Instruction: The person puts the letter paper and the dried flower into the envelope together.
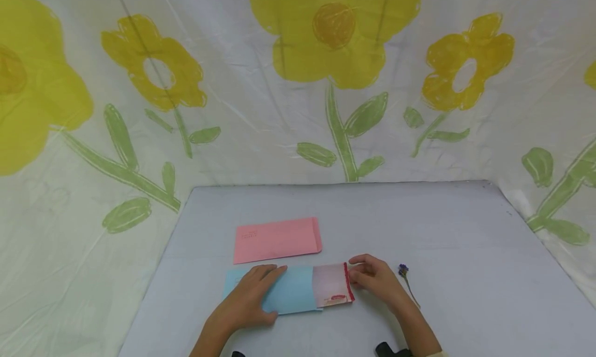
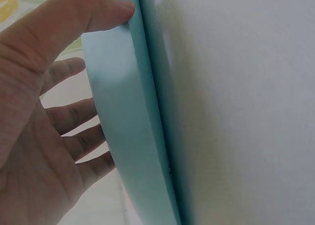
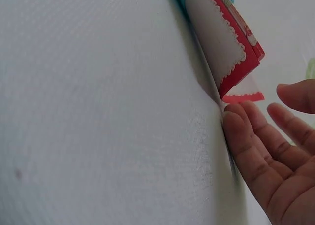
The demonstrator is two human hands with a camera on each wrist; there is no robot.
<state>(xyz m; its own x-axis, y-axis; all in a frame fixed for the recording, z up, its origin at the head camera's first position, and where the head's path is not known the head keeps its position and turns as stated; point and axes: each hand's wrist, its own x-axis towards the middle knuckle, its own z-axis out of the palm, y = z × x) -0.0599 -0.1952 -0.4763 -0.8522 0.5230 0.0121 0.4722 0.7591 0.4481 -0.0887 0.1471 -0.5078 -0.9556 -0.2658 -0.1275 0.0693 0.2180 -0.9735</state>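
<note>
In the head view my left hand [image 1: 249,299] lies across a light blue envelope [image 1: 296,289]. Its thumb is at the near edge and its spread fingers reach the far side; in the left wrist view the thumb touches the fold of the blue paper [image 2: 125,92]. A folded greeting card [image 1: 328,284] with a red scalloped border sticks out of the envelope's right end, the rest hidden inside. My right hand [image 1: 374,279] is at the card's red edge. The right wrist view shows its fingers just past the card's corner [image 3: 241,70], thumb apart, holding nothing.
A pink envelope [image 1: 278,239] with small writing lies behind the blue one. To the right of my right hand is a small dried purple flower [image 1: 403,270] on a stem. All lie on a pale table [image 1: 465,233] before a flower-painted backdrop [image 1: 242,103].
</note>
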